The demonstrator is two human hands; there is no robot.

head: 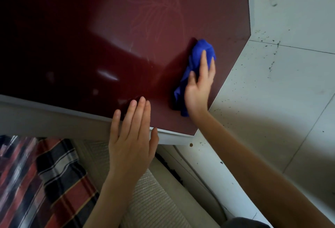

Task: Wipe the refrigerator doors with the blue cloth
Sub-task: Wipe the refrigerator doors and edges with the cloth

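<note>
Head view looks down along a glossy dark-red refrigerator door (pixel 112 50), whose pale trim runs along the near edge and up the right edge beside a speckled white wall (pixel 290 86). The blue cloth (pixel 194 68) lies bunched against the door near its right edge, a little above the lower right corner, pinned there under the right hand (pixel 198 86). That hand's fingers (pixel 204 64) are stretched almost flat over the cloth, pressing it to the panel rather than curling round it, with the thumb laid on the cloth's left side. The left hand (pixel 131 140) is open and empty, its fingers together, their tips resting on the door just above the near edge. The cloth looks soft, light and limp, so it will likely crumple and slip out from under a flat palm unless the fingers gather a fold; a hold across its thick middle seems best. The door looks hard, stiff and slick, so the cloth should glide easily, and it may swing under a push, which the left hand seems placed to steady. A striped fabric (pixel 45 178) lies below at the lower left.
</note>
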